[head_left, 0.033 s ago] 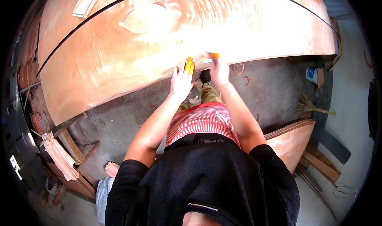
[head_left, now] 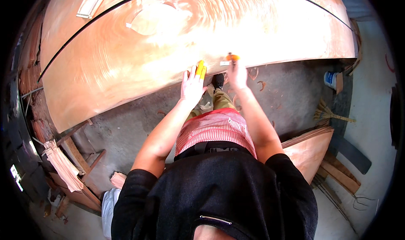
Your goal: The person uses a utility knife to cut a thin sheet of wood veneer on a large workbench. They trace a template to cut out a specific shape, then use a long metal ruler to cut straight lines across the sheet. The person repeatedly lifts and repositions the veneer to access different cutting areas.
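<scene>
A large sheet of wood veneer [head_left: 105, 67] with swirling grain lies in front of me, its near edge beside my hands. My left hand [head_left: 193, 86] rests flat on that edge, fingers stretched out; two of them wear yellow finger covers [head_left: 201, 70]. My right hand [head_left: 237, 74] is closed at the edge just to the right, somewhat blurred. Orange shows at its fingertips, with a small dark thing [head_left: 230, 56] that I cannot make out. Next to those fingertips a small white strip [head_left: 224, 63] lies on the veneer.
A black cord [head_left: 114, 13] crosses the sheet. Stacked veneer sheets [head_left: 310, 145] stand behind me on the right. A broom [head_left: 327, 112] and a white-and-blue bucket [head_left: 330, 79] are at the right. A wooden frame [head_left: 78, 155] stands at the left. Scraps lie on the concrete floor [head_left: 291, 88].
My right hand has shifted slightly right along the veneer's edge, showing more of the white strip. My left hand stays in place.
</scene>
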### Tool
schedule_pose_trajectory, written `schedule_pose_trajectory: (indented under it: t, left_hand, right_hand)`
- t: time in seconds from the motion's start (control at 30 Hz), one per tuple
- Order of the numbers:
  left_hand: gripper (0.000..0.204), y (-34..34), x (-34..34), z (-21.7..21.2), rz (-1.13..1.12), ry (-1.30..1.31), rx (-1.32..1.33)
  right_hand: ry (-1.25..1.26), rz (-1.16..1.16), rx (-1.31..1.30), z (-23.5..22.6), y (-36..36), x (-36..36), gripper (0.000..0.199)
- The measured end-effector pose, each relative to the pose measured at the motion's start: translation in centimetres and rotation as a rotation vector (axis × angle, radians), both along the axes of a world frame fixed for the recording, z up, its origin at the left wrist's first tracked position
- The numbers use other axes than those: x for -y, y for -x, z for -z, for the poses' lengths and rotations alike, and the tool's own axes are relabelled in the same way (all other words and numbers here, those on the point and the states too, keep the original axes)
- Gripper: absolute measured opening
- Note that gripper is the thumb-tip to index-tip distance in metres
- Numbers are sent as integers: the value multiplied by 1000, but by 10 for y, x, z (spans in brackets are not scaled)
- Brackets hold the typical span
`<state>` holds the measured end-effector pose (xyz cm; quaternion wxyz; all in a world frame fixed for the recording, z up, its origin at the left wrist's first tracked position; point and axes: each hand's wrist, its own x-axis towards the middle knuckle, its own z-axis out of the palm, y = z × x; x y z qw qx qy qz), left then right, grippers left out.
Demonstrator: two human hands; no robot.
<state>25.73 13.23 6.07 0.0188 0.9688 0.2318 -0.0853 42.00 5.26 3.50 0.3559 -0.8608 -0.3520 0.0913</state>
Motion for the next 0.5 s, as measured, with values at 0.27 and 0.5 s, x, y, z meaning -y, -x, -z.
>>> schedule_pose_trajectory:
  t: [0.27, 0.5]
  left_hand:
    - [66, 11, -8, -8, -74, 247, 255]
    - [61, 59, -21, -2, -302, 172, 270]
  right_hand:
    - [-153, 124, -784, -43, 9, 8, 16]
    - [-394, 92, -1073, -19, 78, -39, 19]
